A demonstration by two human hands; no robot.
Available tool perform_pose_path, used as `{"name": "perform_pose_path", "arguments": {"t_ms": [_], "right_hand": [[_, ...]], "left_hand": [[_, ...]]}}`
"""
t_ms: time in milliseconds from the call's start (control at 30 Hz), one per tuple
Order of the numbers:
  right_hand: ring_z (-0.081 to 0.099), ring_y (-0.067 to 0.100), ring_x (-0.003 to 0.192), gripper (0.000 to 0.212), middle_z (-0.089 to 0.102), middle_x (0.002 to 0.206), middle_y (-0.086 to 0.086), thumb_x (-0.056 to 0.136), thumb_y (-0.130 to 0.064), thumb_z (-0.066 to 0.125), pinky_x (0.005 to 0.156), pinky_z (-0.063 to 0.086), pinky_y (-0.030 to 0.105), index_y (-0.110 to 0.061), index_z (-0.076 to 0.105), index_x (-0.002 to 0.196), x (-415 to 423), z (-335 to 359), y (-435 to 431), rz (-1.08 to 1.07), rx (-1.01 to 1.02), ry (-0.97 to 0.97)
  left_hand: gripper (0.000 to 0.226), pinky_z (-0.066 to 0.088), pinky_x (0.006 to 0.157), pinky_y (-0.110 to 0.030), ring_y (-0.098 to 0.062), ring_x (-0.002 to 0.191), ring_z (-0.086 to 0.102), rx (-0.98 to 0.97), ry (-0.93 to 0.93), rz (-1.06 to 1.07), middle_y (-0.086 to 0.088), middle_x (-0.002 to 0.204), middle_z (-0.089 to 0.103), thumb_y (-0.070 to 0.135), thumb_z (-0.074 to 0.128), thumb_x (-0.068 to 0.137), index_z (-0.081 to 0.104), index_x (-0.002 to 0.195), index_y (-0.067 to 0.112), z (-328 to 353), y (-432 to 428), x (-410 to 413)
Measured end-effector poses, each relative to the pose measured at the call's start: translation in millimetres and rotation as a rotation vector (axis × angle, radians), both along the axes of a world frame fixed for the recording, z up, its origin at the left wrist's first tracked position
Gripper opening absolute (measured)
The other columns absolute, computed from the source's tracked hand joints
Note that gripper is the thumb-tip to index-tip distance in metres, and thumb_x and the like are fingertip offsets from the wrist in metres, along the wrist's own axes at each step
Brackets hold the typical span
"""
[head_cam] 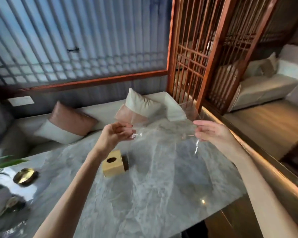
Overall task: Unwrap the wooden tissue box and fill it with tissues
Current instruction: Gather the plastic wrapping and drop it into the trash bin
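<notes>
A small pale wooden tissue box (113, 163) with an oval hole in its top sits bare on the grey marble table (162, 186), a dark piece just behind it. Above the table I hold a clear plastic wrapper (163, 127) stretched between both hands. My left hand (116, 133) pinches its left edge, directly above the box. At the sheet's right edge, my right hand (212, 132) pinches it too. No tissues are in view.
A brass dish (25, 175) and green leaves (5, 163) are at the table's left end. A sofa with pink and cream cushions (70, 120) runs behind the table. A wooden lattice screen (205, 54) stands at the right, beyond a lit ledge.
</notes>
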State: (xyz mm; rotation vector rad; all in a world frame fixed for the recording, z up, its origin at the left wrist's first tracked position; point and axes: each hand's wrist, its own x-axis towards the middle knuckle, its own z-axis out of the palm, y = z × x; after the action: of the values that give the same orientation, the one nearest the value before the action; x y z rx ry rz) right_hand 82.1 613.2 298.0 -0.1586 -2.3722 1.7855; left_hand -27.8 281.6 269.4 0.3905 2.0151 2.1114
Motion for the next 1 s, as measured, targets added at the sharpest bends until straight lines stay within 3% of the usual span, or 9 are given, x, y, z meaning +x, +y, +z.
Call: {"name": "perform_pose_path", "arguments": {"t_ms": [167, 267, 367, 533, 633, 700, 767, 867, 1000], "right_hand": [[0.066, 0.023, 0.087, 0.029, 0.066, 0.099, 0.013, 0.081, 0.003, 0.072, 0.065, 0.051, 0.009, -0.006, 0.068, 0.108, -2.7, -2.1, -0.2, -0.079, 0.208, 0.021], [0.061, 0.016, 0.101, 0.015, 0.062, 0.110, 0.007, 0.083, -0.010, 0.074, 0.076, 0.042, 0.001, -0.007, 0.074, 0.098, -6.8, -3.9, -6.1, -0.161, 0.366, 0.071], [0.068, 0.011, 0.092, 0.017, 0.071, 0.101, 0.003, 0.085, -0.013, 0.073, 0.074, 0.048, 0.006, -0.006, 0.075, 0.100, -7.7, -1.4, -17.5, -0.134, 0.270, 0.075], [0.066, 0.009, 0.072, 0.013, 0.074, 0.088, 0.005, 0.086, -0.007, 0.071, 0.063, 0.052, 0.010, -0.009, 0.075, 0.099, -15.4, 29.6, -53.4, -0.072, 0.239, 0.081], [0.069, 0.005, 0.078, 0.010, 0.075, 0.085, -0.006, 0.086, -0.015, 0.072, 0.076, 0.053, 0.020, -0.021, 0.077, 0.090, -25.3, 65.5, -83.9, 0.090, 0.513, 0.073], [0.068, 0.005, 0.079, 0.007, 0.074, 0.080, -0.010, 0.084, -0.023, 0.073, 0.078, 0.054, 0.028, -0.027, 0.078, 0.087, -35.9, 93.1, -112.4, 0.189, 0.717, 0.073], [0.067, 0.006, 0.080, 0.008, 0.074, 0.080, -0.010, 0.080, -0.027, 0.076, 0.080, 0.054, 0.033, -0.029, 0.078, 0.088, -49.3, 116.2, -150.1, 0.313, 0.884, 0.066], [0.066, 0.003, 0.078, 0.012, 0.074, 0.081, -0.012, 0.078, -0.028, 0.078, 0.075, 0.050, 0.025, -0.030, 0.078, 0.089, -68.2, 135.7, -206.9, 0.471, 0.998, 0.061], [0.059, -0.014, 0.085, 0.037, 0.071, 0.100, -0.023, 0.081, -0.039, 0.076, 0.078, 0.038, 0.005, -0.034, 0.069, 0.117, -81.2, 139.4, -242.1, 0.527, 0.921, 0.087]], "left_hand": [[0.008, 0.060, 0.072, -0.036, -0.024, 0.071, 0.066, -0.272, 0.286, 0.195, -0.025, 0.084, 0.069, 0.000, 0.067, 0.087, 0.069, 0.090, -0.007, 14.0, 18.9, 6.0], [0.015, 0.055, 0.074, -0.034, -0.022, 0.076, 0.065, -0.458, 0.441, 0.323, -0.019, 0.089, 0.070, 0.011, 0.069, 0.088, 0.069, 0.090, -0.004, 18.1, 15.7, 4.3], [0.013, 0.054, 0.072, -0.030, -0.020, 0.077, 0.066, -0.442, 0.474, 0.370, -0.012, 0.090, 0.070, 0.012, 0.064, 0.092, 0.063, 0.091, -0.001, 19.6, -1.4, 6.7], [0.008, 0.056, 0.069, -0.039, -0.035, 0.082, 0.066, -0.285, 0.181, 0.258, -0.015, 0.085, 0.068, 0.004, 0.063, 0.092, 0.058, 0.094, -0.002, 9.9, -44.0, 13.5], [0.030, 0.050, 0.097, -0.037, -0.024, 0.117, 0.058, -0.337, 0.175, 0.285, -0.008, 0.120, 0.061, 0.005, 0.064, 0.090, 0.053, 0.117, 0.009, 7.2, -76.5, 19.6], [0.048, 0.040, 0.108, -0.029, -0.009, 0.129, 0.047, -0.379, 0.285, 0.163, 0.005, 0.134, 0.054, 0.026, 0.070, 0.087, 0.048, 0.130, 0.022, 19.7, -88.6, 23.6], [0.064, 0.037, 0.104, -0.014, 0.006, 0.128, 0.044, -0.458, 0.290, -0.138, 0.017, 0.135, 0.053, 0.046, 0.073, 0.079, 0.048, 0.134, 0.028, 35.1, -89.9, 27.9], [0.038, 0.048, 0.097, -0.022, -0.009, 0.118, 0.060, -0.369, 0.184, -0.451, -0.002, 0.126, 0.066, 0.021, 0.070, 0.088, 0.061, 0.123, 0.008, 39.9, -90.2, 32.4], [0.017, 0.057, 0.086, -0.043, -0.030, 0.094, 0.070, -0.031, 0.014, -0.233, -0.013, 0.101, 0.075, 0.000, 0.053, 0.096, 0.067, 0.103, 0.004, 21.7, -117.4, 38.6]]}}
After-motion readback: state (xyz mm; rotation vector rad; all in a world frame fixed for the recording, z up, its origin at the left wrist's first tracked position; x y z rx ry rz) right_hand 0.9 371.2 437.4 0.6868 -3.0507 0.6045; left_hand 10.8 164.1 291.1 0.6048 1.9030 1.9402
